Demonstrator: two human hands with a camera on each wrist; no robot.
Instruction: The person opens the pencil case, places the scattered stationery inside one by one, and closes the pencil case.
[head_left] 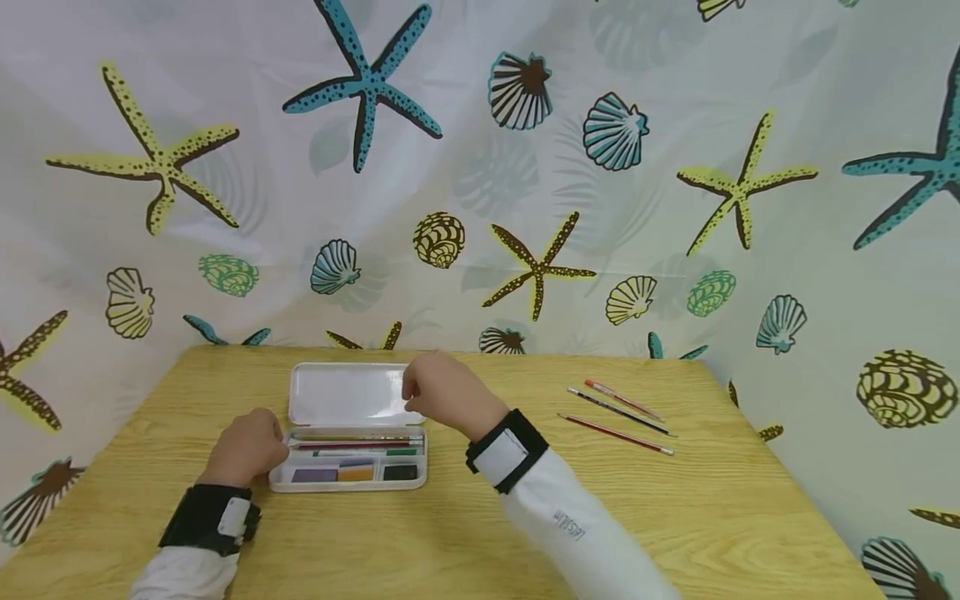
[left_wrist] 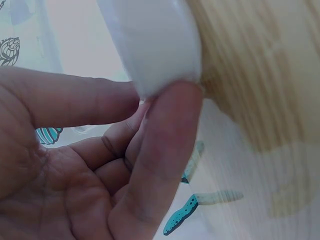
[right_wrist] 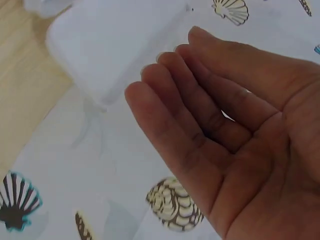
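A white pencil case [head_left: 352, 486] lies with its lid [head_left: 341, 393] folded back on the wooden table. Several pencils [head_left: 356, 445] fill its back section; a purple block [head_left: 315, 476], an orange-and-blue block [head_left: 355, 474] and a black block [head_left: 401, 472] sit in the front. My left hand [head_left: 243, 450] pinches the case's left end between thumb and finger; the left wrist view shows the white corner [left_wrist: 167, 50] between them. My right hand [head_left: 450, 396] hovers at the lid's right edge, fingers loosely bent and holding nothing. In the right wrist view its fingertips are apart from the lid [right_wrist: 110, 45].
Three slim writing tools lie to the right on the table [head_left: 495, 533]: a red one with a white end [head_left: 618, 434], a dark pencil [head_left: 621, 411] and an orange-red one [head_left: 622, 400]. A cloth [head_left: 465, 183] printed with starfish and shells hangs behind and beside the table.
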